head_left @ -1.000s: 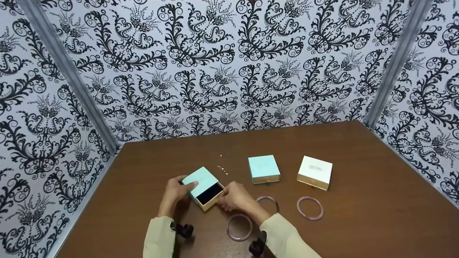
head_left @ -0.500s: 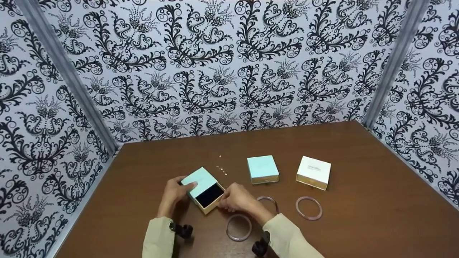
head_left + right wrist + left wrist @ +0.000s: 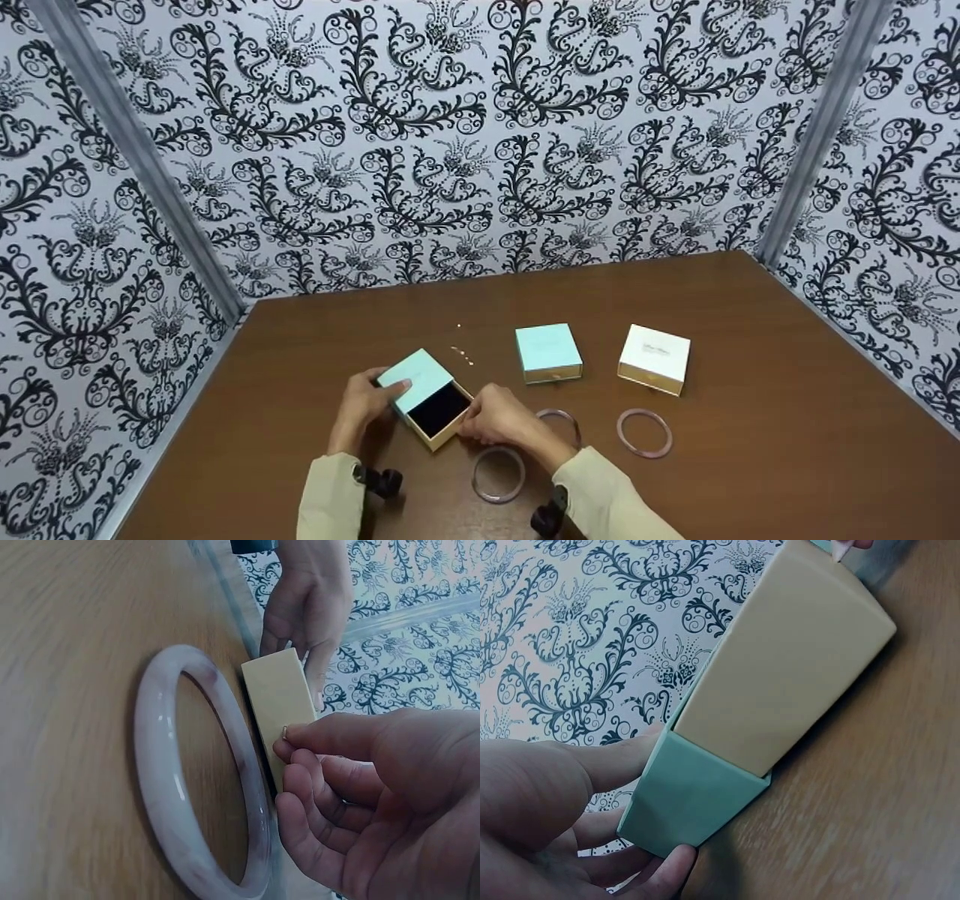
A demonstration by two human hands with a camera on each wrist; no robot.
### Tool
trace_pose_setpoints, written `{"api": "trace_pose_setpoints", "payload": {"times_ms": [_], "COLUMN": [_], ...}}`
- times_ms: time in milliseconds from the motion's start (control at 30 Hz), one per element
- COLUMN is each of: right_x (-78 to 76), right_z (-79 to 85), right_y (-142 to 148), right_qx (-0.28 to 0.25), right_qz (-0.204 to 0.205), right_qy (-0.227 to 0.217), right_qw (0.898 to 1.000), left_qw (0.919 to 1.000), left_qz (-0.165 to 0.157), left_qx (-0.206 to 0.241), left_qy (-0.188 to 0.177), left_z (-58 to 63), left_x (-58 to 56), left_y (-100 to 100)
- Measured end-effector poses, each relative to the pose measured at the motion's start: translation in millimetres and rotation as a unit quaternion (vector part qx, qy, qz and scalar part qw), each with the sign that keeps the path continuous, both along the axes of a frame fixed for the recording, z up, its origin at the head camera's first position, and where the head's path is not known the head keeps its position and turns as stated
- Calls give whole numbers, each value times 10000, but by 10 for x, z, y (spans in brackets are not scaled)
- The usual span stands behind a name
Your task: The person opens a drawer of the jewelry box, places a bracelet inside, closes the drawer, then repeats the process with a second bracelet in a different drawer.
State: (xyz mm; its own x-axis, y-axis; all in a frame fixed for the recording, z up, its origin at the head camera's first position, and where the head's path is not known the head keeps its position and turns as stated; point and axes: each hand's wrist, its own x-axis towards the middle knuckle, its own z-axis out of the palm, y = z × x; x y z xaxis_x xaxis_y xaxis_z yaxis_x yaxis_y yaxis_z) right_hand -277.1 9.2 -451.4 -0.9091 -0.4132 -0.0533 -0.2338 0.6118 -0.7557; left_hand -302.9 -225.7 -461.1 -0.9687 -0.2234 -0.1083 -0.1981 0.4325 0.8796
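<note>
On the table lies a small mint slide-out gift box, its sleeve (image 3: 416,377) turned at an angle in the head view. The cream drawer (image 3: 448,435), dark inside, sticks out well over halfway toward the front right. My left hand (image 3: 367,401) grips the sleeve, thumb on top and fingers around its far side; the left wrist view shows the green sleeve end (image 3: 694,799) in that grip. With thumb and forefinger, my right hand (image 3: 495,416) pinches a tiny tab (image 3: 285,733) at the drawer's front face. Beside this hand lies a marbled pinkish bangle (image 3: 161,757).
A shut mint box (image 3: 549,349) and a white box (image 3: 655,356) stand farther back to the right. More bangles lie at front: one ring (image 3: 475,480), another partly behind my right forearm (image 3: 577,427), a third (image 3: 670,439) rightward. Small white bits (image 3: 462,352) lie behind the box.
The drawer has slid farther out of its sleeve toward the front right, showing more of the dark inside. My right hand moved slightly with it; my left hand keeps its grip.
</note>
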Motion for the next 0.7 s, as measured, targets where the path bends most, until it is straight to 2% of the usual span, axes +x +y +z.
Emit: {"api": "trace_pose_setpoints", "payload": {"times_ms": [400, 533, 700], "right_x": [22, 46, 61], "right_z": [30, 35, 29], "right_y": [49, 58, 58], "right_qx": [211, 288, 363], "right_qz": [27, 46, 135], "right_qy": [52, 147, 477], "right_qw": [9998, 9995, 9981], "left_qw": [9999, 9998, 9999], "left_qz": [-74, -87, -68], "left_qx": [-73, -158, -100], "left_qy": [-85, -111, -3], "left_z": [-7, -10, -20], "left_x": [-17, -9, -13], "left_y": [-6, -15, -3]}}
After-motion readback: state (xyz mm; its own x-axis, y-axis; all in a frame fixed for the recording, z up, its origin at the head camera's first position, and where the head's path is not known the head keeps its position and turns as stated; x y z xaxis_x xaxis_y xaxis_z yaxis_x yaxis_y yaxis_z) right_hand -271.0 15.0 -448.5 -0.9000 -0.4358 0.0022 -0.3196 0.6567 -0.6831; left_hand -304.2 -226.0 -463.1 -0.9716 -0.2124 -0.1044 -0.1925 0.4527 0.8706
